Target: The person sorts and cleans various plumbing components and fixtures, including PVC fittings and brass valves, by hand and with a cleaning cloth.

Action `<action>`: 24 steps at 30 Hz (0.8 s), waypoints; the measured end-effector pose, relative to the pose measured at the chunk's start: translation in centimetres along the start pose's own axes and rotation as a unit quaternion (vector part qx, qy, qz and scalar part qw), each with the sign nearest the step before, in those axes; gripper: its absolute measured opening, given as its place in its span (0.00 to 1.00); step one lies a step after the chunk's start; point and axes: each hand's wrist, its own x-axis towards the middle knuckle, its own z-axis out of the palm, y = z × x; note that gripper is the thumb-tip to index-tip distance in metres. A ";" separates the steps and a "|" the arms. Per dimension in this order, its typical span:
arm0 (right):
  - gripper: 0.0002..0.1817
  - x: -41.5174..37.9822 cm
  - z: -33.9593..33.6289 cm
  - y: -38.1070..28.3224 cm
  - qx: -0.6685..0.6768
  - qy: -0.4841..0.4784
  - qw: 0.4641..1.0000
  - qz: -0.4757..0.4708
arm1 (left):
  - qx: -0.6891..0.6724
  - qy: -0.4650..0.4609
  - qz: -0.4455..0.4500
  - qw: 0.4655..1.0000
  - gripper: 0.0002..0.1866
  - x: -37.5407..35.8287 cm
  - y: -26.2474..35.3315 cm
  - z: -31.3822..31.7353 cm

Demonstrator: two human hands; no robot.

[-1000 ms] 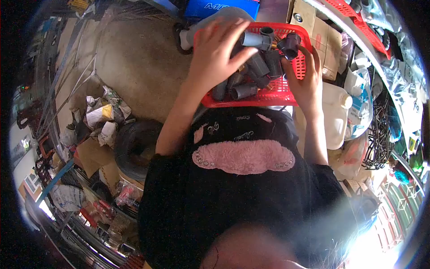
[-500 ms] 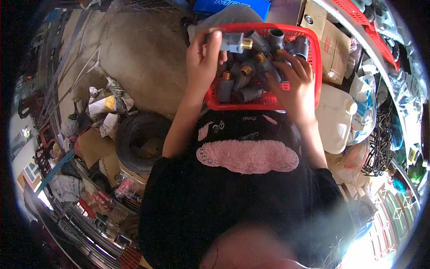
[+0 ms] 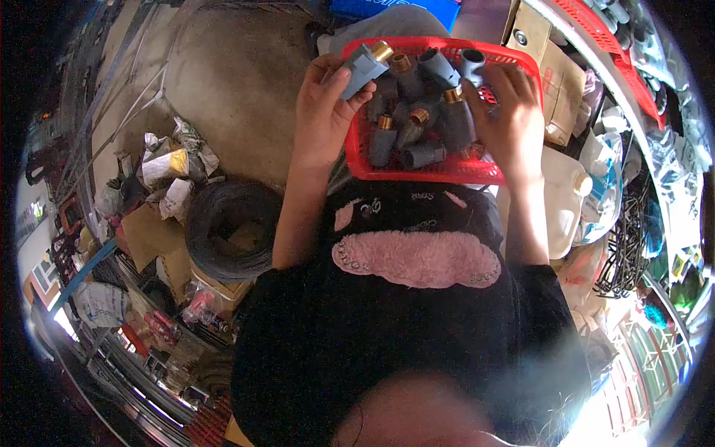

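My left hand point(image 3: 324, 100) is closed around a grey plastic pipe fitting point(image 3: 363, 71) with a brass threaded end, held tilted over the basket's left edge, brass end up and to the right. My right hand point(image 3: 514, 112) reaches over the right side of the red basket point(image 3: 428, 176), its fingers curled down among the fittings. I cannot tell which piece these fingers grip. Close to the right fingertips stands a grey fitting point(image 3: 471, 67) with an open round mouth. Several more grey fittings lie in the basket, such as one with a brass thread point(image 3: 383, 138) near the left front.
A white plastic jug point(image 3: 557, 197) and cardboard boxes point(image 3: 560, 89) stand right of the basket. At left lie a coil of black wire point(image 3: 201, 231) and crumpled packaging point(image 3: 175, 160). A blue box point(image 3: 406, 9) sits at the back, behind a grey-clad leg point(image 3: 380, 28).
My left hand has turned its fitting from level to tilted, brass end upward. The right hand has shifted right, now covering fittings at the basket's right side. The view has shifted slightly.
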 end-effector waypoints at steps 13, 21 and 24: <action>0.19 1.1 3.3 -3.0 0.032 -0.070 0.986 -0.145 | 0.001 0.104 0.058 0.993 0.13 -0.3 1.8 -0.9; 0.25 0.5 7.3 -5.6 -0.138 -0.132 0.969 -0.156 | 0.017 0.103 0.079 0.991 0.11 -1.4 2.7 -1.6; 0.25 1.2 7.5 -6.0 -0.174 -0.155 0.961 -0.151 | 0.022 0.101 0.070 0.992 0.11 -2.1 2.4 -1.3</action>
